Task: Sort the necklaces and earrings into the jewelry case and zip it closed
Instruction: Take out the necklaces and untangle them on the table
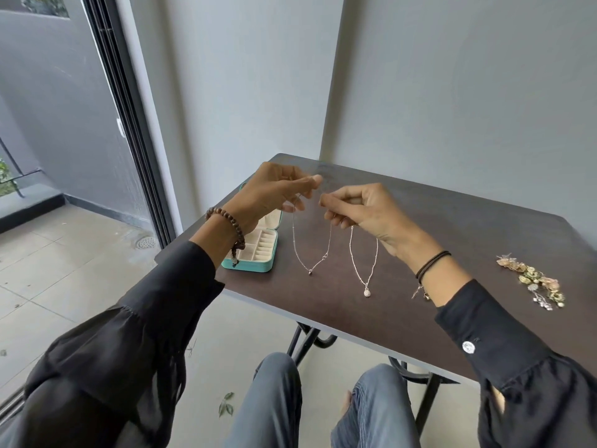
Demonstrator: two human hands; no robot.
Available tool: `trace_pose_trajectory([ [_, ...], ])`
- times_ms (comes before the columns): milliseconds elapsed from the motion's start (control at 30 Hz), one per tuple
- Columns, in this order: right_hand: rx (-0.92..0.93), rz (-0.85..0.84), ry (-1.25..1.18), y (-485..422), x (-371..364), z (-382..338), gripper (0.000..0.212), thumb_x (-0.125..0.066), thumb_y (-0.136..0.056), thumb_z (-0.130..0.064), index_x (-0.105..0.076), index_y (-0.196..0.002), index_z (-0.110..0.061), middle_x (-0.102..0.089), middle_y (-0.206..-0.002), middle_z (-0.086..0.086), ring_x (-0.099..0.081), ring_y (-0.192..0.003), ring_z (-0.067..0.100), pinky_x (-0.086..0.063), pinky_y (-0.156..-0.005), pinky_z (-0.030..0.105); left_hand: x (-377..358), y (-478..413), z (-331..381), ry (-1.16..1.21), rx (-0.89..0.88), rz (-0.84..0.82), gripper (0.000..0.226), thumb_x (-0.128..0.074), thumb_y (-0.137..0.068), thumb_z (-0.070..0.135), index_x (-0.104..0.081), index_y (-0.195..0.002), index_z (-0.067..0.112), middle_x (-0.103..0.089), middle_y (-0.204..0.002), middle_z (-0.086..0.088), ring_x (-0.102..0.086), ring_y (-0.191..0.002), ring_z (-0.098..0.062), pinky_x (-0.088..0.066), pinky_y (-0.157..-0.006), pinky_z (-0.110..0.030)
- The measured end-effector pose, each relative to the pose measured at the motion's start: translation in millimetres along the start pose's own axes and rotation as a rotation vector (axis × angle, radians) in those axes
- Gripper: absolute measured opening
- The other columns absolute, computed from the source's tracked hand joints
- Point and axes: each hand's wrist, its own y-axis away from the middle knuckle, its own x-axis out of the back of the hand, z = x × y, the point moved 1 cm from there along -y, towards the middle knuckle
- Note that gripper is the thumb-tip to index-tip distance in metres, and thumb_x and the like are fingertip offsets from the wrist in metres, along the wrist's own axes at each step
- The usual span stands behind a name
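Observation:
Above the dark wooden table (452,240) my left hand (274,192) and my right hand (365,208) are raised close together. Both pinch the ends of a thin silver necklace (310,253), whose small dark pendant hangs between them. A second silver necklace (363,260) with a teardrop pendant dangles from the curled fingers of my right hand. The open teal jewelry case (258,250), with cream compartments, stands at the table's left edge, partly hidden behind my left wrist. A pile of earrings (533,282) lies on the right side of the table.
The table stands in a corner against grey walls. A sliding glass door (129,124) and a tiled balcony floor lie to the left. My knees in jeans (323,399) sit under the table's front edge, by its black metal legs.

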Motion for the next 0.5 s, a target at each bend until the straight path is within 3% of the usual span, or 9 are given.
trace_pose_trajectory([
  [100, -0.011, 0.027, -0.002, -9.0, 1.8, 3.3, 0.024, -0.073, -0.094, -0.02, -0.075, -0.101, 0.003, -0.074, -0.079, 0.009, -0.065, -0.064, 0.008, -0.052, -0.06, 0.017, 2.0, -5.9, -11.2, -0.048, 0.003, 0.009, 0.039, -0.071, -0.094, 0.034, -0.071, -0.104, -0.004, -0.071, -0.084, -0.002, -0.066, -0.073, -0.014, -0.05, -0.065, -0.021],
  [200, -0.064, 0.069, 0.038, -21.8, 3.5, 13.5, 0.022, -0.075, -0.093, -0.017, -0.075, -0.101, 0.003, -0.075, -0.08, 0.008, -0.065, -0.062, 0.007, -0.05, -0.056, 0.015, -1.7, -21.1, -22.9, -0.13, -0.003, 0.022, 0.031, -0.073, -0.092, 0.035, -0.073, -0.095, 0.004, -0.071, -0.081, -0.002, -0.064, -0.075, -0.012, -0.049, -0.065, -0.023],
  [333, -0.145, 0.111, 0.102, -42.7, 3.9, 34.9, 0.012, -0.074, -0.093, -0.012, -0.074, -0.097, 0.0, -0.073, -0.078, 0.009, -0.065, -0.059, 0.007, -0.049, -0.053, 0.015, -12.4, -54.9, -46.2, -0.29, 0.002, 0.047, 0.021, -0.077, -0.089, 0.033, -0.071, -0.079, 0.016, -0.068, -0.066, -0.002, -0.062, -0.062, -0.018, -0.054, -0.062, -0.033],
  [433, -0.194, 0.114, 0.176, -63.3, 5.3, 56.5, 0.007, -0.075, -0.092, -0.012, -0.074, -0.093, -0.004, -0.075, -0.081, 0.011, -0.068, -0.064, 0.012, -0.051, -0.057, 0.019, -24.3, -80.6, -67.9, -0.389, 0.01, 0.05, 0.02, -0.076, -0.091, 0.026, -0.069, -0.077, 0.014, -0.071, -0.065, -0.005, -0.065, -0.051, -0.013, -0.055, -0.055, -0.022],
  [500, -0.221, 0.12, 0.234, -78.7, 6.7, 72.7, 0.005, -0.076, -0.09, -0.016, -0.075, -0.088, -0.011, -0.077, -0.083, 0.011, -0.072, -0.071, 0.017, -0.054, -0.062, 0.024, -31.9, -95.9, -82.4, -0.436, 0.011, 0.058, 0.021, -0.076, -0.09, 0.024, -0.069, -0.074, 0.014, -0.075, -0.069, -0.009, -0.067, -0.051, -0.011, -0.058, -0.057, -0.022],
])
